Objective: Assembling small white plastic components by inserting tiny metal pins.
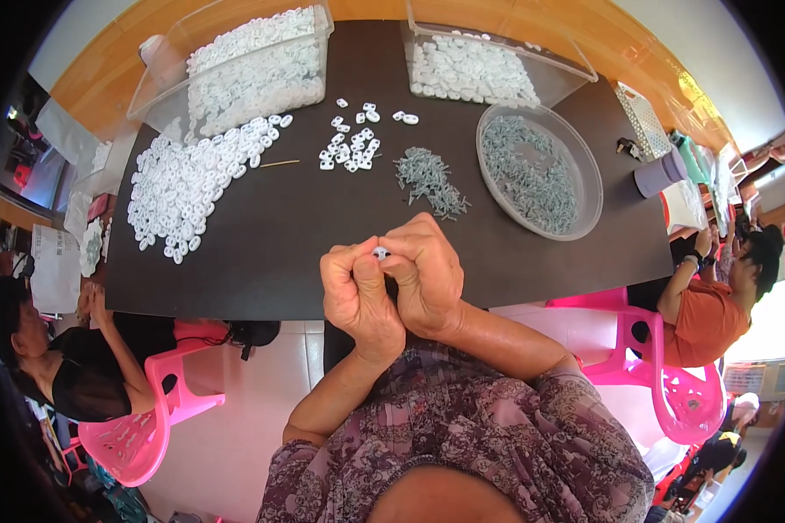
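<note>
1. White plastic is what the work is about: a tiny white piece (380, 253) sits between the two hands, just in front of the near edge of the dark bench (262, 235).
2. The left hand (358, 292) is curled almost into a fist, with thumb and finger pinching the piece.
3. The right hand (426, 272) is curled too. Its fingertips press on the same piece from the other side, so both hands touch.
4. I think this is the joining step, where a small part is pushed into the white piece. The next move needs a firm, straight squeeze.
5. Farther back on the bench lie a little pile of grey pins (429, 179), a few loose white pieces (351, 148) and a round clear bowl (584, 187) of grey pins.
</note>
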A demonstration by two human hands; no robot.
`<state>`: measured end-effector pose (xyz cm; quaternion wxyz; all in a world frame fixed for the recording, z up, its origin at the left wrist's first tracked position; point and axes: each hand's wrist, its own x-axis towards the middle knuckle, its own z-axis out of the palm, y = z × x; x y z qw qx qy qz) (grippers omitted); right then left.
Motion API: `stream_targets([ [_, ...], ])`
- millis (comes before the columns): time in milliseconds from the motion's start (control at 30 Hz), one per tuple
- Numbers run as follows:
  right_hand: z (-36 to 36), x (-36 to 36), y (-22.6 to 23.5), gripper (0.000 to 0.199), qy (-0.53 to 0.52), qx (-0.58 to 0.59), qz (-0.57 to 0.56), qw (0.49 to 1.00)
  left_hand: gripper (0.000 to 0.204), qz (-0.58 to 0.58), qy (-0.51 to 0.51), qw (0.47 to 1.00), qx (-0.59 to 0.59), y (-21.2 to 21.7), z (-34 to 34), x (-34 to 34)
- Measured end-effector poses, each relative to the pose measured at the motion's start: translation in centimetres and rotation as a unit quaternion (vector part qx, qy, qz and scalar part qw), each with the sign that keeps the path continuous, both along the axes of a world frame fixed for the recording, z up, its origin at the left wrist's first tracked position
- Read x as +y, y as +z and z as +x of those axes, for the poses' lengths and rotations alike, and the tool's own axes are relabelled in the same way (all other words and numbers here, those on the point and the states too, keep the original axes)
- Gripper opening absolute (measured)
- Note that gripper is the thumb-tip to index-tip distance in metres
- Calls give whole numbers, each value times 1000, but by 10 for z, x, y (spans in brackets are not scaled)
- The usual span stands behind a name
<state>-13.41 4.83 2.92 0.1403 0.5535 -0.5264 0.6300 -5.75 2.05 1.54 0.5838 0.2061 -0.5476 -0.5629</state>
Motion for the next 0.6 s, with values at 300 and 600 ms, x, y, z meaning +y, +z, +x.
stream_targets([
  [300, -87, 4, 67, 12, -123, 56, 139, 981, 28, 93, -101, 988, -69, 7, 6, -33],
  [600, -258, -72, 125, 12, -266, 160, 214, 926, 18, 77, -110, 981, -137, 8, 2, -63],
])
